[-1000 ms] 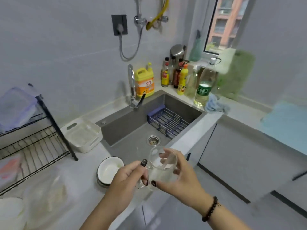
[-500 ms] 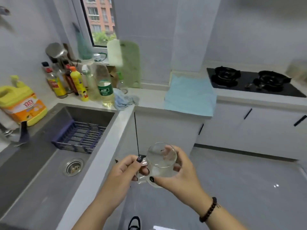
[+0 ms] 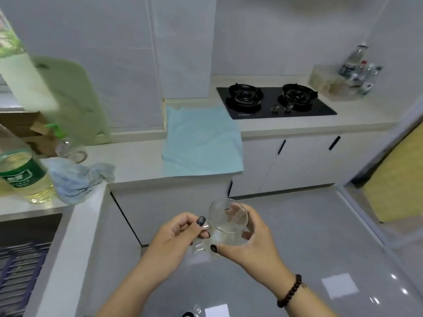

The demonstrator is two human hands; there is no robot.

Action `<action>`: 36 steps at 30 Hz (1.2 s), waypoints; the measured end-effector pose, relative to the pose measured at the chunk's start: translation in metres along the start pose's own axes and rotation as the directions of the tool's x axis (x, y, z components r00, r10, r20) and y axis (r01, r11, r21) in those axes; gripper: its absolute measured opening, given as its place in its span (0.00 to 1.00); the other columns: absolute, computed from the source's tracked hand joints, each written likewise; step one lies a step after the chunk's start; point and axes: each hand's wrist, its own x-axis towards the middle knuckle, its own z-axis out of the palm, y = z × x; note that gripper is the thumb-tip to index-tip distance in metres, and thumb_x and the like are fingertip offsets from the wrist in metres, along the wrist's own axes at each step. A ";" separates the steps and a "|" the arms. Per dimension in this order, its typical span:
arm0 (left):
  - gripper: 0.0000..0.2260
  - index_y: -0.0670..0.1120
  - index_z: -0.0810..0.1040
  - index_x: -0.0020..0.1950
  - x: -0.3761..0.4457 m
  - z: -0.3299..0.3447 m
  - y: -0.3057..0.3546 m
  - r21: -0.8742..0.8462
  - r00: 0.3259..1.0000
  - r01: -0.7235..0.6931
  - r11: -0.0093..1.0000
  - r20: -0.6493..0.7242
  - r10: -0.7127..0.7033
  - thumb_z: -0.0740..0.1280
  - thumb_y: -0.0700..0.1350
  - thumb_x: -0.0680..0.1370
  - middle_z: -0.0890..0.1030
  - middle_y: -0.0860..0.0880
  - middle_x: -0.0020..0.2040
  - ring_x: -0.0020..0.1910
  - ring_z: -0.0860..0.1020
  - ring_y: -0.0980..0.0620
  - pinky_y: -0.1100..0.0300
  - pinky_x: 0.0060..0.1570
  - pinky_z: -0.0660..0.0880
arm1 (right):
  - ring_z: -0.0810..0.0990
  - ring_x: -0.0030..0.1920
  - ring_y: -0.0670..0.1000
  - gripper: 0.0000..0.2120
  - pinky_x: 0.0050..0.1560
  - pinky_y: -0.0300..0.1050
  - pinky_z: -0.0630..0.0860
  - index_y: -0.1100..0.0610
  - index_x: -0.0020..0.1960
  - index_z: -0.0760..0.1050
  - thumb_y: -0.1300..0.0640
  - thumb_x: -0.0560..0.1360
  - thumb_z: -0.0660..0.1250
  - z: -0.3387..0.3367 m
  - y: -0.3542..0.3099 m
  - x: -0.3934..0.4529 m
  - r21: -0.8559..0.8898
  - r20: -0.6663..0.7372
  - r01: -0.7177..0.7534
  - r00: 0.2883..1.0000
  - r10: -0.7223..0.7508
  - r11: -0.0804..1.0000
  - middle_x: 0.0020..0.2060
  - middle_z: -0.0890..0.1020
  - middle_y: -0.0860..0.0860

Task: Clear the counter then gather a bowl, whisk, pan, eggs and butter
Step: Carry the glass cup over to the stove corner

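A: Where do we have the glass [image 3: 225, 225]?

B: We hold it out in front of us over the grey floor [image 3: 309, 236], clear of the counter [image 3: 135, 163]. Our right hand [image 3: 254, 244] curls round its body from the right, thumb across the near side. Our left hand [image 3: 174, 239] pinches the handle between thumb and fingers on the left.

A: Which way does it point?

B: The mouth faces up and a little toward us, so we look down into it. Its long axis runs close to upright, tilted slightly. The handle sticks out to the left.

A: Anything inside it?

B: We cannot tell. The lower part looks pale and cloudy, but it is clear glass with fingers behind it.

A: What else holds something?

B: At the left edge a clear bottle [image 3: 25, 175] with a green label stands on the counter with yellowish liquid in it. Just beside it lies a crumpled blue rag [image 3: 77, 177]. Behind that a small glass bottle [image 3: 68, 147] with a green pump top stands in front of a green board [image 3: 68, 97] leaning on the wall.

A: And farther along?

B: A light blue cloth [image 3: 201, 143] lies flat in the corner, its front edge hanging over. To its right sits a black two-burner hob [image 3: 274, 101], and past it a cluster of bottles [image 3: 359, 67], too blurred to read. At lower left we see a corner of the sink [image 3: 27, 227] with a dark blue rack [image 3: 20, 268] in it.
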 end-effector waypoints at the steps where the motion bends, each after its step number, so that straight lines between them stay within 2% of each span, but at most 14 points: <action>1: 0.08 0.41 0.79 0.46 0.018 -0.001 0.003 -0.005 1.000 0.000 1.000 0.028 0.000 0.64 0.44 0.79 0.84 0.50 0.39 0.40 0.80 0.62 0.72 0.44 0.72 | 0.76 0.58 0.39 0.36 0.56 0.36 0.74 0.39 0.58 0.72 0.47 0.52 0.79 -0.003 0.002 0.014 -0.002 -0.020 -0.010 1.000 0.010 1.000 0.53 0.78 0.34; 4: 0.07 0.43 0.80 0.46 0.060 0.003 0.010 0.023 0.994 0.016 1.000 0.105 -0.019 0.64 0.44 0.79 0.85 0.50 0.41 0.42 0.81 0.63 0.71 0.47 0.72 | 0.77 0.57 0.39 0.36 0.55 0.34 0.75 0.40 0.58 0.72 0.48 0.52 0.79 -0.013 0.007 0.044 -0.015 -0.081 -0.047 0.996 0.046 0.999 0.53 0.79 0.35; 7: 0.06 0.43 0.79 0.46 0.098 0.016 0.015 0.062 0.984 0.026 0.998 0.175 -0.036 0.64 0.43 0.79 0.85 0.50 0.41 0.40 0.80 0.65 0.74 0.44 0.72 | 0.77 0.56 0.39 0.35 0.53 0.32 0.74 0.41 0.58 0.72 0.51 0.53 0.80 -0.029 0.017 0.067 -0.009 -0.147 -0.075 0.986 0.073 0.997 0.52 0.79 0.36; 11: 0.07 0.44 0.79 0.47 0.141 0.045 0.024 0.136 0.964 0.009 0.991 0.261 -0.044 0.64 0.44 0.80 0.85 0.51 0.41 0.42 0.80 0.62 0.67 0.47 0.74 | 0.77 0.56 0.39 0.36 0.54 0.34 0.74 0.41 0.59 0.72 0.48 0.52 0.79 -0.059 0.022 0.088 0.019 -0.234 -0.114 0.966 0.115 0.993 0.52 0.79 0.35; 16: 0.07 0.47 0.79 0.47 0.208 0.107 0.039 0.237 0.922 -0.037 0.971 0.383 -0.058 0.62 0.45 0.81 0.85 0.52 0.43 0.44 0.80 0.61 0.63 0.51 0.74 | 0.77 0.57 0.38 0.37 0.56 0.36 0.74 0.40 0.58 0.72 0.45 0.51 0.79 -0.122 0.042 0.126 0.069 -0.328 -0.135 0.933 0.150 0.988 0.53 0.78 0.34; 19: 0.10 0.48 0.79 0.46 0.247 0.152 0.049 0.262 0.912 -0.058 0.963 0.407 -0.055 0.60 0.47 0.81 0.84 0.53 0.41 0.42 0.79 0.61 0.60 0.51 0.74 | 0.77 0.56 0.38 0.36 0.55 0.35 0.74 0.40 0.57 0.72 0.46 0.50 0.79 -0.167 0.057 0.152 0.094 -0.355 -0.136 0.921 0.161 0.986 0.53 0.79 0.35; 21: 0.13 0.51 0.80 0.43 0.270 0.186 0.056 0.264 0.911 -0.050 0.963 0.407 -0.064 0.59 0.50 0.82 0.83 0.54 0.39 0.40 0.77 0.60 0.61 0.49 0.73 | 0.77 0.56 0.37 0.36 0.54 0.33 0.74 0.40 0.57 0.72 0.47 0.51 0.80 -0.202 0.065 0.170 0.099 -0.360 -0.136 0.919 0.163 0.986 0.53 0.80 0.36; 24: 0.16 0.52 0.79 0.36 0.301 0.240 0.067 0.263 0.907 -0.014 0.965 0.409 -0.099 0.59 0.51 0.82 0.80 0.54 0.35 0.38 0.76 0.58 0.62 0.45 0.72 | 0.77 0.55 0.36 0.35 0.53 0.31 0.74 0.41 0.58 0.72 0.55 0.54 0.81 -0.256 0.076 0.195 0.085 -0.331 -0.139 0.930 0.159 0.987 0.52 0.78 0.33; 26: 0.15 0.52 0.78 0.34 0.326 0.281 0.077 0.256 0.891 -0.014 0.966 0.442 -0.104 0.61 0.57 0.76 0.79 0.54 0.33 0.36 0.75 0.57 0.62 0.42 0.71 | 0.77 0.54 0.37 0.34 0.52 0.30 0.74 0.41 0.57 0.72 0.57 0.56 0.82 -0.300 0.085 0.211 0.067 -0.323 -0.130 0.935 0.144 0.989 0.52 0.78 0.31; 28: 0.16 0.54 0.78 0.33 0.347 0.316 0.086 0.233 0.870 -0.037 0.972 0.485 -0.083 0.60 0.63 0.68 0.78 0.53 0.32 0.34 0.74 0.56 0.60 0.41 0.70 | 0.78 0.54 0.38 0.34 0.51 0.30 0.74 0.41 0.57 0.73 0.56 0.55 0.82 -0.338 0.093 0.225 0.057 -0.330 -0.125 0.934 0.137 0.991 0.53 0.79 0.33; 31: 0.15 0.53 0.78 0.31 0.381 0.364 0.093 0.193 0.868 -0.032 0.981 0.492 -0.068 0.61 0.61 0.69 0.77 0.53 0.30 0.33 0.73 0.55 0.61 0.39 0.70 | 0.78 0.55 0.37 0.35 0.52 0.30 0.74 0.40 0.58 0.72 0.53 0.55 0.82 -0.389 0.105 0.249 0.054 -0.347 -0.133 0.927 0.143 0.990 0.53 0.78 0.32; 33: 0.14 0.53 0.78 0.31 0.402 0.390 0.097 0.196 0.867 -0.041 0.980 0.494 -0.062 0.61 0.57 0.71 0.78 0.52 0.30 0.33 0.74 0.55 0.60 0.40 0.71 | 0.77 0.55 0.36 0.34 0.52 0.29 0.73 0.40 0.57 0.72 0.55 0.56 0.82 -0.416 0.112 0.264 0.044 -0.363 -0.138 0.921 0.144 0.989 0.52 0.77 0.32; 36: 0.15 0.51 0.79 0.31 0.440 0.420 0.105 0.165 0.854 -0.036 0.986 0.518 -0.055 0.63 0.61 0.66 0.81 0.49 0.33 0.34 0.77 0.55 0.60 0.40 0.73 | 0.77 0.54 0.36 0.33 0.49 0.28 0.74 0.39 0.56 0.72 0.56 0.57 0.82 -0.450 0.124 0.290 0.040 -0.389 -0.147 0.909 0.151 0.988 0.52 0.77 0.31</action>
